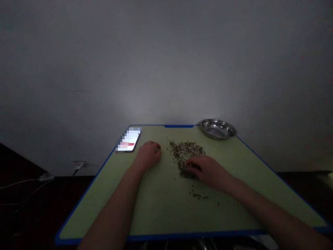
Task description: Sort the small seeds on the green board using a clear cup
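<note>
A loose spread of small dark grains, like seeds or dried beans (188,148), lies on the pale green table (161,205). At the near edge of that pile, my right hand (208,171) has its fingertips among the grains, thumb and fingers pinched together. What sits between them is too small to make out. My left hand (148,154) rests on the tabletop left of the pile, apart from it. Its fingers are curled in, and the inside of the hand is hidden. A few stray grains (197,196) are scattered nearer to me, below my right hand.
A shallow steel bowl (218,129) stands at the table's far right corner. On the far left lies a phone (130,139) with its screen lit. The table has a blue rim and meets a grey wall (166,69). Cables and a plug (80,165) are at lower left.
</note>
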{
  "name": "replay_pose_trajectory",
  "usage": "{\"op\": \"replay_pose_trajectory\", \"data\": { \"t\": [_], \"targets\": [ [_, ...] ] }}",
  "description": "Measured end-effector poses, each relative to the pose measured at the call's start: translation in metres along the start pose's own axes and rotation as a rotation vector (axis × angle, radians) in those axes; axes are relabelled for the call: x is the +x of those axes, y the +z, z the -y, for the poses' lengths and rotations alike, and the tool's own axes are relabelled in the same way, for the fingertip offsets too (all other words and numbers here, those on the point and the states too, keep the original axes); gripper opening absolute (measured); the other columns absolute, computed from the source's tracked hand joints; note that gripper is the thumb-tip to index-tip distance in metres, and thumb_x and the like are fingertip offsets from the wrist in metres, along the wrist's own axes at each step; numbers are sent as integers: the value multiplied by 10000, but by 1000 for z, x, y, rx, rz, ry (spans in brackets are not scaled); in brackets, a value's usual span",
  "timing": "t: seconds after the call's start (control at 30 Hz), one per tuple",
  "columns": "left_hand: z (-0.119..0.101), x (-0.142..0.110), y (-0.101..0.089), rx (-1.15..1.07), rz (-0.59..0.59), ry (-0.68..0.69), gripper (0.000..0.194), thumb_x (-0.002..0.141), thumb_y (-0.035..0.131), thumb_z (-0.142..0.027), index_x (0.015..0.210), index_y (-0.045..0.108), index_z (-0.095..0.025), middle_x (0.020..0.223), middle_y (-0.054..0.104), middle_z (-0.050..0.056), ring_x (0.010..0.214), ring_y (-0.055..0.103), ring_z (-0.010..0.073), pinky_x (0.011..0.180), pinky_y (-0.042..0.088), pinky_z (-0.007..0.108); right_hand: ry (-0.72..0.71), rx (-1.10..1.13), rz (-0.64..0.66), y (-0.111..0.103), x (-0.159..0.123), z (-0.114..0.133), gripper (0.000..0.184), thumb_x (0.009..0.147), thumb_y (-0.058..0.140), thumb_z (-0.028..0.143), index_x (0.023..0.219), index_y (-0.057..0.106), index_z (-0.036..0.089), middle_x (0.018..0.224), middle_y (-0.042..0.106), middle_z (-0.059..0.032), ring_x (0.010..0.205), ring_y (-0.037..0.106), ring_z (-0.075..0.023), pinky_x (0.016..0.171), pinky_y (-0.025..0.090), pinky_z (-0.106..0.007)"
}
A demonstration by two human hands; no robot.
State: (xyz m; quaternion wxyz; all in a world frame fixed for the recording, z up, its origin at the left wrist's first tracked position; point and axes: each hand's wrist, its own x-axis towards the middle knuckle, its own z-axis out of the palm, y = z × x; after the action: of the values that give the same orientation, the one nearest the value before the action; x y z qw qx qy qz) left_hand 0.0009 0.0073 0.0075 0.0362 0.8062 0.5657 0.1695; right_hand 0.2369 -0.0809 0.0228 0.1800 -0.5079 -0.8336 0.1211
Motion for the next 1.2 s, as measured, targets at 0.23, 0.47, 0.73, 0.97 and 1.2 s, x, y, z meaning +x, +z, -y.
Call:
{"op": "replay_pose_trajectory", "data": {
  "t": [0.23,0.47,0.73,0.97,1.2],
  "targets": [
    [0,-2,-1,6,-10,5,274,787,457,-275,950,653,-175,1022,631,96,986,564,209,910,425,328,7,-114,-90,2,20,-15,117,852,538,219,905,640,197,864,676,-46,776,587,-182,685,392,-283],
    [-1,-1,0,11,-8,-2,277,788,457,-283,952,655,-182,1022,627,95,974,563,212,895,428,337,-19,49,40,-12,6,-22,136,854,507,192,872,641,195,810,658,-27,714,561,-153,649,393,-266],
    [-2,-2,-2,11,3,-3,277,783,463,-280,956,653,-177,1013,628,98,984,561,210,909,422,339,25,226,144,-17,-24,-24,147,852,496,216,852,640,188,807,652,-26,722,572,-152,650,421,-262],
    [0,-1,0,15,-7,1,279,788,452,-281,955,652,-178,1026,628,99,975,565,210,890,432,338,30,227,142,-13,-24,-16,142,848,511,218,862,648,189,820,663,-22,730,576,-145,665,418,-260],
    [0,-1,0,5,-10,-3,270,779,462,-276,948,651,-184,1025,628,94,986,562,209,905,425,339,10,190,125,-8,-13,-10,133,851,519,217,854,650,198,804,667,-13,715,571,-144,652,403,-258]
  ]
}}
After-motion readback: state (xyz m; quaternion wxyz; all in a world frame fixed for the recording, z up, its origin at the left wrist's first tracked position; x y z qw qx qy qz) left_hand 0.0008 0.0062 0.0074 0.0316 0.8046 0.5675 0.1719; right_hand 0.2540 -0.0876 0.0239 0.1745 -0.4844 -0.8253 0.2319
